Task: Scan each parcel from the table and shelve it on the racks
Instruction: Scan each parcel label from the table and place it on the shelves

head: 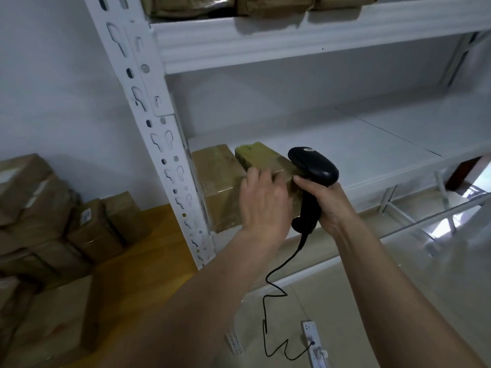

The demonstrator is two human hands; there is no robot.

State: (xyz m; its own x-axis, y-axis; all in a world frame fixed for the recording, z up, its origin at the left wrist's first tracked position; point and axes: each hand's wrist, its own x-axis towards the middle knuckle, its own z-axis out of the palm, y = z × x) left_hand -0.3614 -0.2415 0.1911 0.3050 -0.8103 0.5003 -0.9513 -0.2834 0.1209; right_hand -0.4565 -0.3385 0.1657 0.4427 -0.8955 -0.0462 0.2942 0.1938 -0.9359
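So the left hand (261, 199) is laid flat against the near end of a brown parcel (261, 158) on the middle shelf (372, 155) of the white rack (170, 144). Fingers look pretty much straight, resting over the parcel's top edge, not really curled round it. That parcel lies with its long side running back toward 11 o'clock, and it's touching or just beside a second, bigger box (216, 181) at its 9 o'clock, which is tucked right up against the rack's upright post.

The right hand (328, 205) is wrapped tight round the handle of a black barcode scanner (312, 166), at about 3 o'clock from the parcel. The scanner's head sits just above the parcel's right edge. Can't tell if it's actually touching. Its curly cable (276, 293) drops toward 6 o'clock down to a white power strip (314, 343) on the tiled floor.

Over at 9 o'clock there's a wooden table (148, 266) with a heap of more brown parcels (47, 213) stacked on it, against the wall. Up at 12 o'clock, the top shelf already has a few parcels (255, 5) along its front edge.
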